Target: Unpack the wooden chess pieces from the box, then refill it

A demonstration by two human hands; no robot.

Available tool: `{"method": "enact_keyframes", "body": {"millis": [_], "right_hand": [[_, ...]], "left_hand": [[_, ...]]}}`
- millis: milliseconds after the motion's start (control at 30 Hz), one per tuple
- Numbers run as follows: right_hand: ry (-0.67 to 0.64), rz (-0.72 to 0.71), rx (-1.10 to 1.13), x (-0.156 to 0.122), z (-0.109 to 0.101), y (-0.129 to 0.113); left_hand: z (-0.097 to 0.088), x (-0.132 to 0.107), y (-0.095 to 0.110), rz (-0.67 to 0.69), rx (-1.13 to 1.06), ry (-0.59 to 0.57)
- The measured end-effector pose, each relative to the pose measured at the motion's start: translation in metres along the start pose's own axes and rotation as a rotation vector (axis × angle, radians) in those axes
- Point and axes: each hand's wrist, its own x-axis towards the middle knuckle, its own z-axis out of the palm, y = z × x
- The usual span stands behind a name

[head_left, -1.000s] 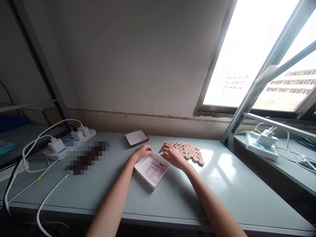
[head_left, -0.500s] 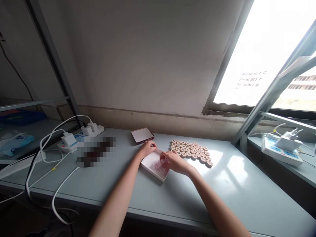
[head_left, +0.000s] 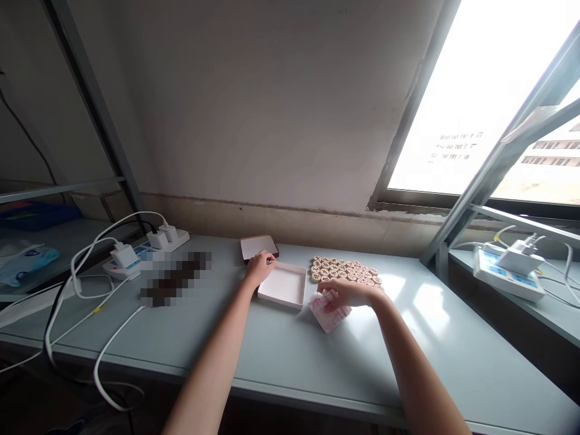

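Both bare forearms (head_left: 212, 362) reach away from the near edge. The left hand (head_left: 259, 267) lies knuckles up, fingers curled under. The right hand (head_left: 342, 294), nearer and to its right, pinches its fingers together, wrist bent left.

A pale plaster wall (head_left: 272, 109) is running behind the grey bench (head_left: 281, 356), w/ a stained strip along its base, & a dark metal upright (head_left: 93, 106) is slanting across it at left. Daylight is pouring thru the big window (head_left: 480, 90) at upper right, washing out most of the view & throwing bright patches (head_left: 408, 302) on the bench top, while a grey diagonal strut (head_left: 498, 151) is crossing in front of the glass. The left shelf (head_left: 67, 238) is sitting in shadow & the right shelf (head_left: 557, 314) is catching some window light.
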Motion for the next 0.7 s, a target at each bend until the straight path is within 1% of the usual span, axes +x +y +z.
{"method": "enact_keyframes", "body": {"millis": [67,100,133,200,267,300,400,500,600,700], "right_hand": [[-0.127,0.023,0.042,0.004,0.003,-0.001],[-0.186,0.004,0.100,0.005,0.004,-0.002],[-0.175,-0.026,0.158,0.007,0.004,-0.002],[-0.104,-0.099,0.264,0.009,0.002,-0.004],[-0.049,-0.138,0.313,0.009,-0.002,-0.006],[-0.051,-0.144,0.317,0.008,-0.003,-0.008],[-0.160,-0.133,0.327,0.009,-0.003,-0.011],[-0.246,-0.112,0.304,0.011,0.002,-0.014],[-0.287,-0.096,0.240,0.014,0.009,-0.018],[-0.280,-0.077,0.162,0.014,0.013,-0.021]], "left_hand": [[-0.002,-0.002,0.003,0.008,0.029,-0.022],[-0.003,-0.003,0.004,0.015,0.047,-0.037],[-0.004,-0.004,0.006,0.021,0.068,-0.049],[-0.005,-0.006,0.009,0.025,0.108,-0.051],[-0.005,-0.007,0.010,0.025,0.138,-0.007],[-0.004,-0.006,0.010,0.026,0.152,0.027],[-0.004,-0.004,0.010,0.037,0.198,0.147],[-0.005,-0.002,0.009,0.045,0.232,0.235],[-0.006,-0.002,0.009,0.033,0.255,0.275],[-0.005,-0.002,0.009,-0.002,0.270,0.269]]}}
